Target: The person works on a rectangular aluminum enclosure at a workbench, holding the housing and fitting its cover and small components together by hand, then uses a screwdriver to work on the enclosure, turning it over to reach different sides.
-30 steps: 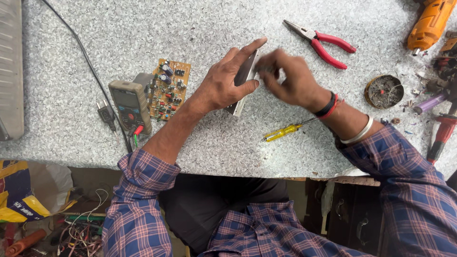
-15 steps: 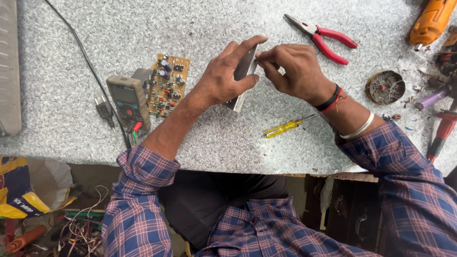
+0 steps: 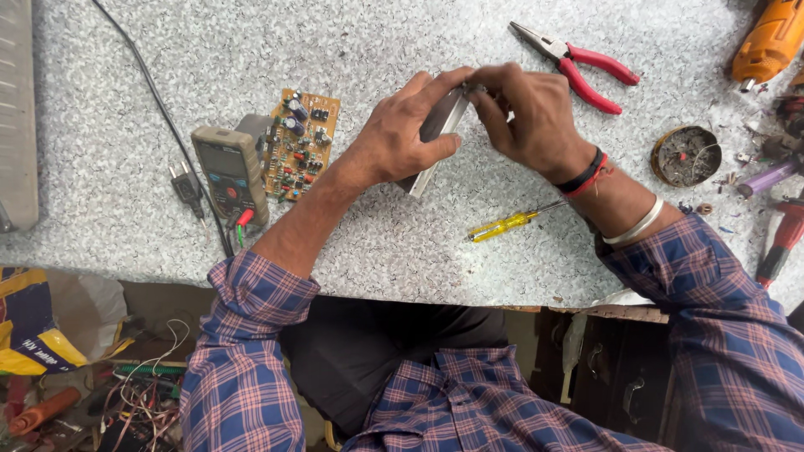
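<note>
Grey speckled stone makes up the worktable (image 3: 377, 243) seen from the head camera, and both hands meet above its middle. The left hand (image 3: 402, 138) is wrapped around a flat grey metal piece (image 3: 437, 134), thumb on the near side and fingers over the top, holding it tilted with its lower end close to the table (whether it touches the surface cannot be told). The right hand (image 3: 536, 117) pinches at the upper end of that piece with thumb and forefinger drawn together; whatever sits between the fingertips is too small to make out.

Just below the right wrist lies a yellow-handled screwdriver (image 3: 507, 223), free on the table. Beyond the right hand rest red-handled pliers (image 3: 578, 63), their jaws parted. Left of the left forearm sits a brown circuit board (image 3: 300, 144), touching a grey multimeter (image 3: 230, 172), with a black cable (image 3: 159, 92) running up the table. On the right stand a round tin (image 3: 685, 156) of scraps and an orange power tool (image 3: 769, 42).
</note>
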`<action>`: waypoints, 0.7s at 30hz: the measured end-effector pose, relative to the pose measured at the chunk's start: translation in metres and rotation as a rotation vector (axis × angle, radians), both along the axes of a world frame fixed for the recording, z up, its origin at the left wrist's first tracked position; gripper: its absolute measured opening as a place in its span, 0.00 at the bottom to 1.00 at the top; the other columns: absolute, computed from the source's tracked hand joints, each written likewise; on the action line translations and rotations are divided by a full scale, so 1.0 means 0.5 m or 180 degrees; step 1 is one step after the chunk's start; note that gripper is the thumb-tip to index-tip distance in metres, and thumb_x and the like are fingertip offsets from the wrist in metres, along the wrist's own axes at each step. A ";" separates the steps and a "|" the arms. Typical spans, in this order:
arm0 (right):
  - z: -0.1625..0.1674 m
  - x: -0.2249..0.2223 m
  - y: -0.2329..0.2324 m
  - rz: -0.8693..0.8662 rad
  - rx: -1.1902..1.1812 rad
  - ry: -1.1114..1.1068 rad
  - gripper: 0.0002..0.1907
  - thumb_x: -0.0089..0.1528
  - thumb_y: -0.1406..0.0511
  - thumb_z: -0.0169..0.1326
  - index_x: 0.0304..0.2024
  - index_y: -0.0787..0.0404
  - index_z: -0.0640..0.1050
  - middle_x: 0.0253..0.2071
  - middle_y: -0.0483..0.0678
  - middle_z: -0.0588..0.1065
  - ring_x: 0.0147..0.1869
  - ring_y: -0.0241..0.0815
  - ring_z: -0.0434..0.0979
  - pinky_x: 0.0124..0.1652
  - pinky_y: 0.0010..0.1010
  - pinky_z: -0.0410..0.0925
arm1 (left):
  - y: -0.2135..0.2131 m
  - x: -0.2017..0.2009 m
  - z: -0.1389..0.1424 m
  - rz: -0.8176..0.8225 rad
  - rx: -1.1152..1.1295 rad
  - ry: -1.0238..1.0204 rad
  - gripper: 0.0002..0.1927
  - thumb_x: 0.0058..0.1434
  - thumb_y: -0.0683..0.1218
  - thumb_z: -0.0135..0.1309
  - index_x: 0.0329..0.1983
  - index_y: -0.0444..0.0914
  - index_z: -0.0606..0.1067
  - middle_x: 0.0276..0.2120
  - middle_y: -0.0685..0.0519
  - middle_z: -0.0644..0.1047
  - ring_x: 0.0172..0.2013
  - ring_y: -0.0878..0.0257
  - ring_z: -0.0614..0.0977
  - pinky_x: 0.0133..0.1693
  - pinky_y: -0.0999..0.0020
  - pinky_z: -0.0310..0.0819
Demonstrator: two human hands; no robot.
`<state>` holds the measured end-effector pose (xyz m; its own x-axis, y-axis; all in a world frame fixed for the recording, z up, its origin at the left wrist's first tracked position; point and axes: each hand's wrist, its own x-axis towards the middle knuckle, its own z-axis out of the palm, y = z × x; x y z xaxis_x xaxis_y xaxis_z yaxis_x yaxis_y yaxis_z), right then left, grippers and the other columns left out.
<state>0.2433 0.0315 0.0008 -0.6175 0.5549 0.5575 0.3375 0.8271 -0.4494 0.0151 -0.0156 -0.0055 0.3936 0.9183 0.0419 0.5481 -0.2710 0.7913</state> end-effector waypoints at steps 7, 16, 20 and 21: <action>0.002 -0.007 -0.011 0.0274 0.0117 -0.0067 0.08 0.73 0.68 0.53 0.51 0.64 0.69 0.32 0.48 0.79 0.31 0.43 0.80 0.32 0.33 0.71 | 0.009 -0.005 -0.020 -0.0149 -0.0078 -0.0180 0.38 0.60 0.56 0.58 0.74 0.56 0.61 0.49 0.49 0.74 0.47 0.57 0.84 0.49 0.57 0.83; -0.009 -0.017 -0.012 0.0232 0.0031 -0.0401 0.06 0.71 0.69 0.53 0.48 0.63 0.70 0.24 0.47 0.76 0.19 0.40 0.72 0.21 0.33 0.66 | 0.006 -0.011 -0.006 -0.0132 -0.0210 -0.0082 0.37 0.58 0.53 0.57 0.72 0.56 0.62 0.47 0.46 0.77 0.44 0.54 0.85 0.48 0.57 0.83; -0.004 -0.015 -0.017 0.0121 0.0168 -0.0075 0.06 0.75 0.68 0.51 0.50 0.64 0.68 0.34 0.49 0.79 0.28 0.40 0.77 0.29 0.32 0.69 | 0.009 -0.009 0.001 -0.0267 0.0031 -0.0195 0.37 0.57 0.52 0.56 0.72 0.54 0.62 0.48 0.48 0.76 0.44 0.55 0.84 0.47 0.56 0.83; -0.003 -0.014 -0.018 0.0235 0.0284 -0.0066 0.06 0.74 0.67 0.51 0.49 0.63 0.69 0.33 0.49 0.78 0.30 0.42 0.78 0.31 0.33 0.71 | 0.008 -0.008 0.002 -0.0245 -0.0071 -0.0125 0.36 0.56 0.52 0.55 0.71 0.55 0.63 0.46 0.50 0.76 0.43 0.56 0.84 0.46 0.56 0.84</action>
<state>0.2363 0.0224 -0.0008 -0.6668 0.4563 0.5893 0.2826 0.8864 -0.3666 0.0110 -0.0115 -0.0044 0.4616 0.8863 0.0385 0.4948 -0.2932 0.8180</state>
